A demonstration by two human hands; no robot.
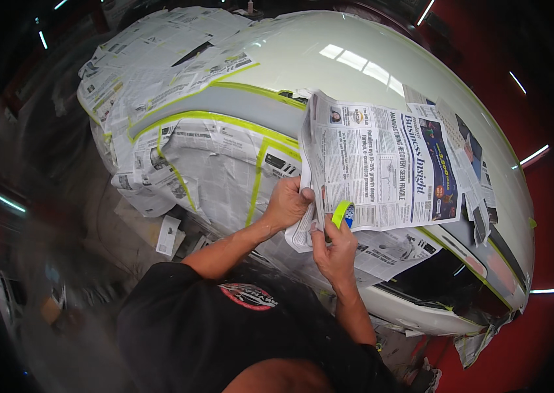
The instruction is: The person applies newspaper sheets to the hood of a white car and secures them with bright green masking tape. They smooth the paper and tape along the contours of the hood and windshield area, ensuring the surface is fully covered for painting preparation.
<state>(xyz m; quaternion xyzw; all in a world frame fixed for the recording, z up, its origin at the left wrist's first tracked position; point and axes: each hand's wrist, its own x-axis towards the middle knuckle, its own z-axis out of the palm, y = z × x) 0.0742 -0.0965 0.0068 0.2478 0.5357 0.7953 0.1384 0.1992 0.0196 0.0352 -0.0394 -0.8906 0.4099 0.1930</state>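
Note:
A stack of newspaper sheets [352, 154] is held up in front of me, over the side of a white car body [290, 49]. My left hand [288, 203] is closed on the folded lower left edge of the newspaper, thumb on top. Close beside it, my right hand [336, 252] grips a roll of yellow-green masking tape [342, 212] with a blue printed core. The right fingers are also near the newspaper's lower edge; whether they pinch it I cannot tell.
Taped newspaper [159, 59] covers the car's far left part and its doors. Yellow-green tape [258, 183] edges a grey primed strip [260, 111]. More loose sheets [473, 164] lie at the right, by a dark window [434, 278]. A paper scrap [168, 234] is at the left.

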